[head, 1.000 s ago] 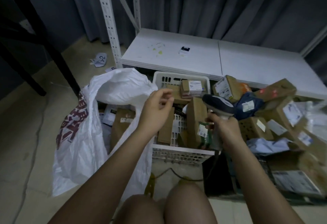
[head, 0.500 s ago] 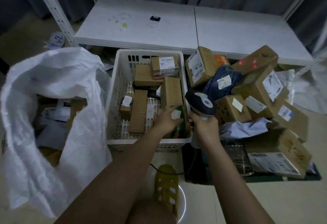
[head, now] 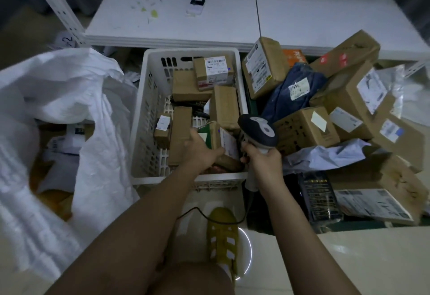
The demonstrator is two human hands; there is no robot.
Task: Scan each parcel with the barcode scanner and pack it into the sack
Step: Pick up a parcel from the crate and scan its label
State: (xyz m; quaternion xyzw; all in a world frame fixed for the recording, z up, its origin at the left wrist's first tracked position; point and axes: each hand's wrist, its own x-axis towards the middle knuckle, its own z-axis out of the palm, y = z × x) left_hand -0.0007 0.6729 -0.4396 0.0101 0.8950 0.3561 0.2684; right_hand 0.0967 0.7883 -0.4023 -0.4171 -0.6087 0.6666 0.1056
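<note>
A small parcel [head: 220,140], part green and bearing a white label, is gripped by the left hand [head: 201,151] at the near right corner of the white basket [head: 144,117], where it lies among other brown boxes. The barcode scanner [head: 258,129] is held in the right hand [head: 264,163], fingers wrapped round its handle, its dark head just beside the parcel and its cable trailing down to the floor. The step in hand is judged to be the lifting and scanning of this parcel. It would be done well if the parcel were raised clear of its neighbours, so that no other label falls under the beam, and turned until the white label faces the scanner head squarely; a label tilted or half covered by fingers is likely to be misread. The grip is best kept at the box's edges, off the barcode. Once a read is confirmed, the parcel can be carried left to the white sack [head: 69,113], whose mouth gapes open beside the basket with packets already inside. A further heap of boxes [head: 349,99] lies to the right, still to be handled.
</note>
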